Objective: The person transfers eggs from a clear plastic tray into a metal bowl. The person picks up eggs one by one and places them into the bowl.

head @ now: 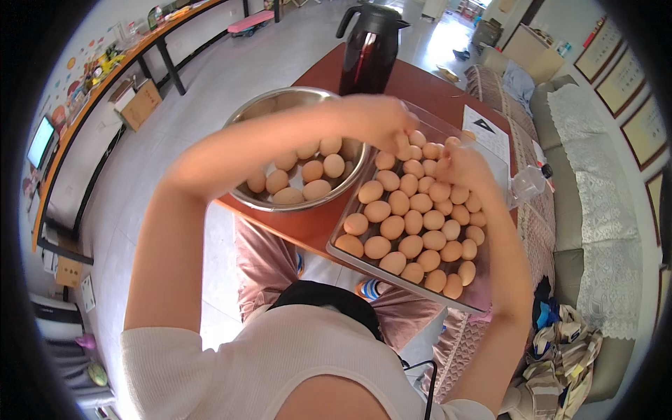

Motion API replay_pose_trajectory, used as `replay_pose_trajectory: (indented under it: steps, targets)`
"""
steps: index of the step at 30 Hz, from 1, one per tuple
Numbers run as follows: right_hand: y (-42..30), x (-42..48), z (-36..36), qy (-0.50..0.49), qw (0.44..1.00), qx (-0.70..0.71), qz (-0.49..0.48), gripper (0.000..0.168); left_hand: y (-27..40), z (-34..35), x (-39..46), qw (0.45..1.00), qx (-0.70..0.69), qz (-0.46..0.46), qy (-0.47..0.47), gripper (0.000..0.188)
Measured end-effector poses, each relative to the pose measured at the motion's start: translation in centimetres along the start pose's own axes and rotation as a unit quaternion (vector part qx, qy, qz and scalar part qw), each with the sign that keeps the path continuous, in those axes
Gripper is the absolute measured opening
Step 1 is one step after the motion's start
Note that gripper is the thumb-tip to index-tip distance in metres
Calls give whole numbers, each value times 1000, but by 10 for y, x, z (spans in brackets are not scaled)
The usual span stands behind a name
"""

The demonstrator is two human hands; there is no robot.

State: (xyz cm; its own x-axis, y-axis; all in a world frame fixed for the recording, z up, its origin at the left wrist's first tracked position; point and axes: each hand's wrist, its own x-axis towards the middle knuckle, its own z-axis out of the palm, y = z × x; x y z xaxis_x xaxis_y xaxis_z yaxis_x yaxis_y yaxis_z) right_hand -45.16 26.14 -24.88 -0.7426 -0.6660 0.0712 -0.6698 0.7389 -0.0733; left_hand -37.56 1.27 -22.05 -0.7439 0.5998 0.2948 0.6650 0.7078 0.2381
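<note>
Several brown eggs (pixel 413 222) lie in loose rows in a shallow clear plastic tray (pixel 378 270). My left hand (pixel 386 123) reaches over the steel bowl to the tray's far left part, its fingers pointing down among the eggs. Across from it, my right hand (pixel 464 167) is bent over eggs at the far right side of the tray. Both hands touch or nearly touch eggs, but blur and the fingers hide whether either holds one. Under my left forearm, the round stainless steel bowl (pixel 243 198) contains more eggs (pixel 313 171).
A dark vacuum jug (pixel 369 52) stands behind the bowl on the red-brown table (pixel 315 223). Right of the tray are a printed sheet (pixel 485 128) and a clear plastic bottle (pixel 527 184). A sofa (pixel 569 262) with clothes (pixel 564 352) runs along the right.
</note>
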Motion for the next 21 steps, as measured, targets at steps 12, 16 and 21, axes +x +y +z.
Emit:
replay_pose_trajectory:
  steps: [12,16,21]
  targets:
    - [-183,80,-11,0,883,225,-413,41,-68,-42,-200,964,-60,-223,-133,27]
    - [-238,110,34,-86,915,154,-364,46,-50,-26,-208,931,-34,-327,-160,26]
    - [-261,122,42,-136,933,121,-310,51,-61,-18,-215,904,-35,-389,-176,30]
